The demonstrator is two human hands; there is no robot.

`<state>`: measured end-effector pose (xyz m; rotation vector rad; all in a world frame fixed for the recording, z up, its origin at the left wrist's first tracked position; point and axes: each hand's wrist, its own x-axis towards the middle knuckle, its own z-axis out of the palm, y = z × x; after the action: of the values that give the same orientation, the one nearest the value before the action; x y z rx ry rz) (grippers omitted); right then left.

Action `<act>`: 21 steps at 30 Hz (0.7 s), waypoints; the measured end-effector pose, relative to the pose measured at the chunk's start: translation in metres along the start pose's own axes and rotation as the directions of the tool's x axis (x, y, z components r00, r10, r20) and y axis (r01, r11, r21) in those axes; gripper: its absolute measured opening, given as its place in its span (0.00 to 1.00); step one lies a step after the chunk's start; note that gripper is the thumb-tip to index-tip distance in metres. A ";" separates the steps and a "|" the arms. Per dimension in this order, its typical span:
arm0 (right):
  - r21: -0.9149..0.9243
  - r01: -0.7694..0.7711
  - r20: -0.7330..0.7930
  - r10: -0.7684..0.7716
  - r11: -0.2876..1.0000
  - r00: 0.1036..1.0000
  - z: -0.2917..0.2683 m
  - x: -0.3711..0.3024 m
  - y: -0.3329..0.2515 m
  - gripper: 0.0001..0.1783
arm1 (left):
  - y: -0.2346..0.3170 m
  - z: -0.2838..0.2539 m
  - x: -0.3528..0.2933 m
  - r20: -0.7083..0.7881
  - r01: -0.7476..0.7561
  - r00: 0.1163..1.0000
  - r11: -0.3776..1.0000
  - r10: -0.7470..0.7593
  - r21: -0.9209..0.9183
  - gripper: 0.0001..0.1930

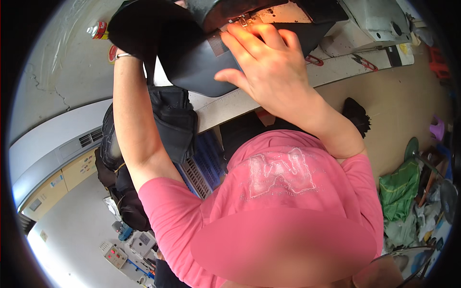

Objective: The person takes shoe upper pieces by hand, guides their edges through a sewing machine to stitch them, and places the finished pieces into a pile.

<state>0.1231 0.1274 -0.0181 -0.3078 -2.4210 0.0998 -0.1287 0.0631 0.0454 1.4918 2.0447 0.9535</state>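
Observation:
My right hand [271,60] lies palm down on a smooth black piece of material [192,65], its fingers stretched out and its thumb apart. The fingertips are close to the metal presser foot [244,20] of a sewing machine [223,10], under a warm light. Beside the fingers, a small grey striped patch [218,44] shows on the black piece. My left forearm [132,103] reaches up to the far left, with a bracelet [126,55] at the wrist. A raised dark part of the material [144,29] covers most of my left hand, so its grip is hidden.
A red and yellow can [99,30] lies at the far left. Red-handled thread snips [366,63] and another red-handled tool [314,60] rest on the table edge. Folded black cloth [173,117] hangs by my left arm, above a blue crate [207,156]. Green sacking [399,185] lies at right.

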 end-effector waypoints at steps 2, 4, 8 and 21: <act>0.255 0.119 -0.043 -0.112 0.960 0.993 -0.023 -0.015 -0.006 0.25 | -0.044 -0.007 -0.021 -0.018 0.004 1.000 0.993 -0.006 -0.120 0.31; 0.448 0.070 0.098 -0.127 0.891 0.987 -0.046 -0.043 -0.002 0.24 | -0.043 -0.002 -0.040 -0.054 -0.087 0.995 0.976 0.078 -0.201 0.38; 0.746 -0.391 0.540 -0.146 0.539 0.829 -0.036 -0.082 0.018 0.25 | -0.007 0.024 -0.073 -0.068 -0.242 0.951 0.863 0.302 0.444 0.36; 0.462 -0.822 0.860 -0.056 -0.334 0.507 0.044 -0.072 -0.056 0.16 | 0.071 0.055 -0.174 -0.235 -0.263 0.893 0.867 0.385 0.423 0.25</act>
<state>0.1365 0.0558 -0.0881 -0.5347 -1.5767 2.7759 0.0122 -0.0733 0.0524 2.0644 2.3500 1.0107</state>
